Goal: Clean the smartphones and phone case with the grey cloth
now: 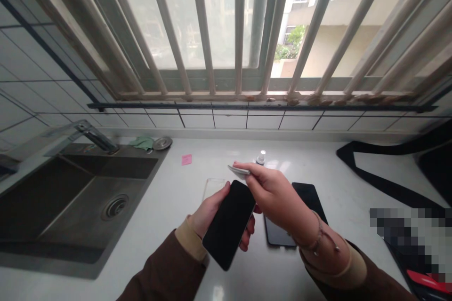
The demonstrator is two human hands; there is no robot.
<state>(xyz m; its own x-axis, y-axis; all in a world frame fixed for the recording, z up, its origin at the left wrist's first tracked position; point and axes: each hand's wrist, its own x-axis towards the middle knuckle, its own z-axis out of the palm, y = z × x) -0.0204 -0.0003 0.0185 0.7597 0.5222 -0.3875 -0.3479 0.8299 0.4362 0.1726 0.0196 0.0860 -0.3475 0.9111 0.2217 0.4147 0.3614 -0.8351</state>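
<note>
A black phone (229, 225) lies tilted in my left hand (212, 207), screen up, with the fingers wrapped round its right edge. My right hand (270, 190) is just above the phone's upper right corner, pinching a thin, pale folded cloth or wipe (239, 172). Behind the left hand a clear phone case (213, 185) rests on the counter. A small bottle with a white cap (261, 156) stands beyond my right hand. Partly hidden under the right forearm is a dark tablet (310, 197).
A steel sink (141, 165) with a faucet (97, 137) is at the left, near a green cloth (141, 143) and a metal strainer (162, 143). A pink note (186, 159) lies on the counter (165, 207). A black strap (391, 191) and bag are at the right.
</note>
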